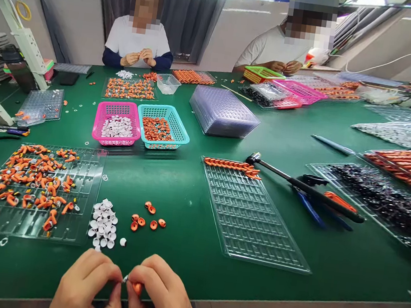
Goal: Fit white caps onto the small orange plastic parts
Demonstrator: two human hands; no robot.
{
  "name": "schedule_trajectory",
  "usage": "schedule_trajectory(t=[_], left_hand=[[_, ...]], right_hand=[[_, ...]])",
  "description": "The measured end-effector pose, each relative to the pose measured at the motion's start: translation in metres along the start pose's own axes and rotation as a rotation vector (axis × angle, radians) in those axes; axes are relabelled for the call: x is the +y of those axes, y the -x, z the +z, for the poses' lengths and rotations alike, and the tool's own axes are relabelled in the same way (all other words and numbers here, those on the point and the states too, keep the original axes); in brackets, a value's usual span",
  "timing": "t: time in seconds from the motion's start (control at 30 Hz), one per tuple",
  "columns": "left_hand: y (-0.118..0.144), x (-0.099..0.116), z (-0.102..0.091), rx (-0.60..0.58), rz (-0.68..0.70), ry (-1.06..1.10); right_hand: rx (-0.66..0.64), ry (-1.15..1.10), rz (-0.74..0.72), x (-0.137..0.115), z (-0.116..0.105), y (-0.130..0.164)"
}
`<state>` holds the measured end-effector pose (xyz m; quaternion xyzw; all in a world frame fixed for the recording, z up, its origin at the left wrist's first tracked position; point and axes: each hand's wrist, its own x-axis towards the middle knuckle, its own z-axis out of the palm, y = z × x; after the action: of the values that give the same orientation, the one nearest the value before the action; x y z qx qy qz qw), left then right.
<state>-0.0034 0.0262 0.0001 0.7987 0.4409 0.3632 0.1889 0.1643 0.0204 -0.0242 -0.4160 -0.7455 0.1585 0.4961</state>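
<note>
My left hand [87, 285] and my right hand [159, 292] meet at the near edge of the green table [184, 197]. Between the fingertips sits a small orange part [137, 287], pinched by my right hand, with a tiny white piece at its tip that my left fingers pinch. Just beyond my hands lie a pile of small white caps [103, 225] and several loose orange rings [146, 217]. A clear tray with orange parts [30, 186] lies to the left. Another clear tray [254, 216], to the right, holds one row of orange parts [232, 165] at its far end.
A pink basket [117, 123] of white caps and a teal basket [162, 127] of orange parts stand mid-table. A stack of clear trays [223, 111] is behind. Pliers and a long tool [310, 190] lie right. Two other people work at the far side.
</note>
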Motion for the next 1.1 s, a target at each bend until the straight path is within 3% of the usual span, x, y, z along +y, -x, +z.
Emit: schedule_trajectory(t=[0.27, 0.5, 0.63, 0.73, 0.93, 1.1], left_hand=[[-0.007, 0.002, -0.013, -0.197, -0.113, 0.065], [-0.008, 0.002, -0.013, -0.272, -0.413, 0.305], [-0.006, -0.002, -0.011, -0.328, -0.491, 0.435], [-0.005, -0.009, -0.012, -0.331, -0.433, 0.323], [-0.014, -0.022, -0.011, -0.343, -0.133, -0.223], [-0.04, -0.031, 0.001, -0.365, -0.079, -0.398]], right_hand=[[-0.081, -0.128, 0.049, -0.002, -0.004, 0.001], [-0.166, -0.357, 0.186, -0.003, -0.009, -0.005], [-0.217, -0.518, 0.31, -0.002, -0.01, -0.005], [-0.224, -0.61, 0.386, 0.001, -0.013, -0.003], [-0.113, -0.735, 0.513, 0.009, -0.021, 0.001], [-0.092, -0.741, 0.531, 0.012, -0.021, 0.0]])
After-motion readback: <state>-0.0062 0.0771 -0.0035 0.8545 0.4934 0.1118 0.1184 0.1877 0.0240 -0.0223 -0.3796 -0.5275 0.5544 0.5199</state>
